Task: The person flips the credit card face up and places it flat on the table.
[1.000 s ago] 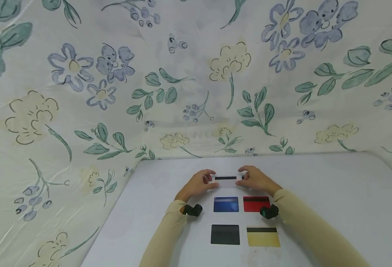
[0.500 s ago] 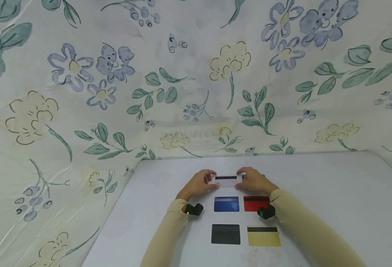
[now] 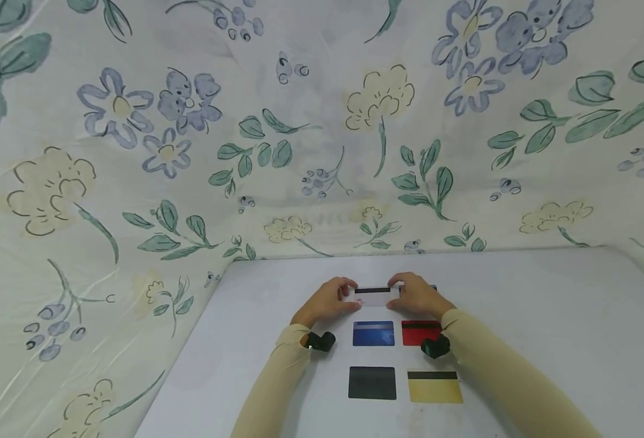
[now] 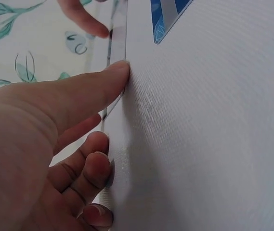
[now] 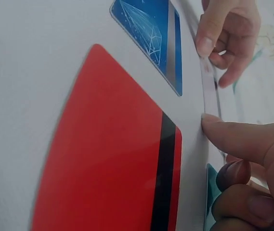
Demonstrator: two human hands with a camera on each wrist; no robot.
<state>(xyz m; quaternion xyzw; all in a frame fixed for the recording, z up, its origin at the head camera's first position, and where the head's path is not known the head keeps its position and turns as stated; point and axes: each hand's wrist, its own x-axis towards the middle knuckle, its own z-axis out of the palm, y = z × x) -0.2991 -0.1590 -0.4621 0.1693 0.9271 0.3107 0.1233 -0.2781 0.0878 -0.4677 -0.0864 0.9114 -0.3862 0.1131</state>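
Note:
A white card [image 3: 374,298] with a black magnetic stripe lies flat at the back of the row of cards. My left hand [image 3: 329,300] pinches its left end, thumb at the near edge and a finger at the far edge. At the right end my right hand [image 3: 419,296] grips it the same way, thumb and forefinger on opposite edges. In the right wrist view, the right thumb [image 5: 233,134] touches the near edge of the card. A teal card [image 5: 211,192] is mostly hidden beneath the curled fingers of the right hand.
In front of the hands lie a blue card [image 3: 374,334] and a red card [image 3: 417,332], the latter partly covered by the right wrist camera [image 3: 435,347]. Nearer are a black card [image 3: 372,383] and a gold card [image 3: 434,387]. Flowered cloth [image 3: 322,152] rises behind the white table [image 3: 530,304].
My right hand has shifted slightly left and closed onto the white card's right end, uncovering a corner of the teal card. The left hand keeps its hold. The view has shifted slightly.

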